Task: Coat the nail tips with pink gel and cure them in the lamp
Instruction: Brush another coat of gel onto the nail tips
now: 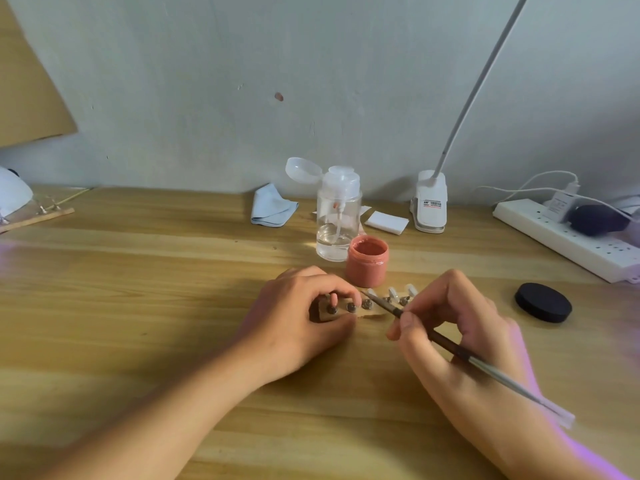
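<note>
Nail tips [393, 292] stand mid-way across the desk [138, 289] between our hands: left hand [301, 306] pinches their wooden holder [341, 313], right hand [460, 327] grips the brush [446, 342]; grey wall [207, 98] behind.

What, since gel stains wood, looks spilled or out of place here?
No spill shows. The pink gel jar stands open, a black lid lying apart to the right; a reddish spot marks the wall.

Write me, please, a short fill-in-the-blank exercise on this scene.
1. The right hand holds a ____.
2. The open jar holds ____ gel.
3. Its lid, off the jar, is ____.
4. The left hand grips the strip of nail tips at its ____ end.
Missing: brush; pink; black; left.
</note>
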`<state>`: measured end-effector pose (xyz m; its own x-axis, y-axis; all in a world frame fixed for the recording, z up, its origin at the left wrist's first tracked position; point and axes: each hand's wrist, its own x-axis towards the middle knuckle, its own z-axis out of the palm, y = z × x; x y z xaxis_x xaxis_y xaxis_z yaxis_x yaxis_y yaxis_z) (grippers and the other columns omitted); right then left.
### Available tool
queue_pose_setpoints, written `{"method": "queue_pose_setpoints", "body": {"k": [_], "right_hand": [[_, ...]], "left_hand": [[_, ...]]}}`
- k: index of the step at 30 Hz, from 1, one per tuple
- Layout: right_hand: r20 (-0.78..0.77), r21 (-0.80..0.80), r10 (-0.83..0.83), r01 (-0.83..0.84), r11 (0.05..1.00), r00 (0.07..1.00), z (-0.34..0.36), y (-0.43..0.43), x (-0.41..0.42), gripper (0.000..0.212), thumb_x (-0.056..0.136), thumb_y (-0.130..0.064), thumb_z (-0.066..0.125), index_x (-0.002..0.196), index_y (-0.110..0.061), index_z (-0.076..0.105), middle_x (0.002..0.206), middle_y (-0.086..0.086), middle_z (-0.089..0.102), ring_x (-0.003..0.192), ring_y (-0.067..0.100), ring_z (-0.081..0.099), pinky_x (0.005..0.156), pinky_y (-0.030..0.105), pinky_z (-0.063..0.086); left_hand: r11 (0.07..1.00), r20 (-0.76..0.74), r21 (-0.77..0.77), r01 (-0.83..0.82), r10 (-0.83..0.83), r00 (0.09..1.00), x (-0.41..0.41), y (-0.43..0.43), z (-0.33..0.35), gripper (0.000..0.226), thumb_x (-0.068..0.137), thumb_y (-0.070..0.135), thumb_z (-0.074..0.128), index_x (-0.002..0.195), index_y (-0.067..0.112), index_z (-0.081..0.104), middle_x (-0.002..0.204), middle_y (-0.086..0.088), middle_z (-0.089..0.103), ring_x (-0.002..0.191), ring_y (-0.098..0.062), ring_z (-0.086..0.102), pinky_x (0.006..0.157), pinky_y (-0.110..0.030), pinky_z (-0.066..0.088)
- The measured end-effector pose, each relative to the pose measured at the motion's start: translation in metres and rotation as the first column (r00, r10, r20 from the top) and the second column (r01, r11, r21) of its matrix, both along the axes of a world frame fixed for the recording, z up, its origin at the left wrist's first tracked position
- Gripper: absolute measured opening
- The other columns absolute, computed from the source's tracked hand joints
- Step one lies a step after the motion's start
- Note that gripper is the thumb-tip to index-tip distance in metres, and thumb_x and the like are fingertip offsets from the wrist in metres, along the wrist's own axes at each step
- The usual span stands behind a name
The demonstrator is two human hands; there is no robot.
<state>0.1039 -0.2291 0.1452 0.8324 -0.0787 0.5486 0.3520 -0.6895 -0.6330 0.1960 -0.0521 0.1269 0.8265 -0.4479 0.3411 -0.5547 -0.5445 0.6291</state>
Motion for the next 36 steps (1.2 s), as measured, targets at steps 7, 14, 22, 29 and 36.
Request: {"method": "queue_pose_setpoints", "body": {"k": [7,14,22,29,36], "right_hand": [[0.005,0.004,0.044,-0.044,0.999,0.999,0.0021,0.0002,0.0000,0.011,0.072,-0.033,0.058,0.071,-0.023,0.055,0.067,-0.006,0.063,0.080,0.012,0.059,0.079,0.023,0.039],[-0.011,0.040,0.045,-0.045,0.998,0.999,0.0017,0.0006,0.0020,0.011,0.084,-0.028,0.062,0.078,-0.023,0.055,0.072,-0.004,0.068,0.077,0.015,0.062,0.069,0.027,0.037],[0.045,0.060,0.062,-0.064,0.996,0.997,0.0037,-0.0004,-0.0016,0.012,0.069,-0.035,0.052,0.069,-0.023,0.052,0.066,-0.003,0.061,0.076,0.019,0.061,0.068,0.033,0.045],[0.038,0.043,-0.003,0.001,0.999,0.999,-0.0004,-0.0008,0.0021,0.010,0.075,-0.028,0.061,0.079,-0.028,0.052,0.073,-0.009,0.067,0.078,0.015,0.062,0.064,0.023,0.037],[0.037,0.001,-0.025,0.025,1.000,0.999,0.0004,-0.0007,0.0025,0.011,0.068,-0.020,0.060,0.074,-0.024,0.051,0.070,-0.009,0.060,0.074,0.013,0.057,0.075,0.022,0.037]], "left_hand": [[1.000,0.009,-0.011,0.005,-0.005,1.000,0.0002,0.0002,-0.0001,0.016,0.080,0.032,0.076,0.087,0.044,0.069,0.085,0.018,0.056,0.086,-0.004,0.054,0.073,-0.014,0.038],[1.000,0.011,0.000,0.025,-0.025,1.000,0.0006,0.0009,0.0005,0.014,0.081,0.032,0.076,0.088,0.043,0.069,0.087,0.013,0.061,0.088,-0.006,0.054,0.075,-0.021,0.041],[1.000,0.031,-0.003,0.003,-0.002,1.000,0.0013,-0.0004,-0.0010,0.013,0.080,0.031,0.075,0.086,0.041,0.069,0.084,0.018,0.055,0.085,-0.004,0.052,0.074,-0.015,0.038],[1.000,0.020,-0.023,0.018,-0.017,1.000,0.0025,0.0008,-0.0034,0.015,0.082,0.033,0.074,0.089,0.045,0.067,0.090,0.011,0.063,0.089,-0.008,0.056,0.083,-0.034,0.049],[1.000,0.033,-0.028,0.001,0.000,0.999,0.0015,0.0004,-0.0023,0.015,0.080,0.035,0.075,0.088,0.044,0.068,0.086,0.012,0.061,0.088,-0.007,0.056,0.081,-0.029,0.048]]}}
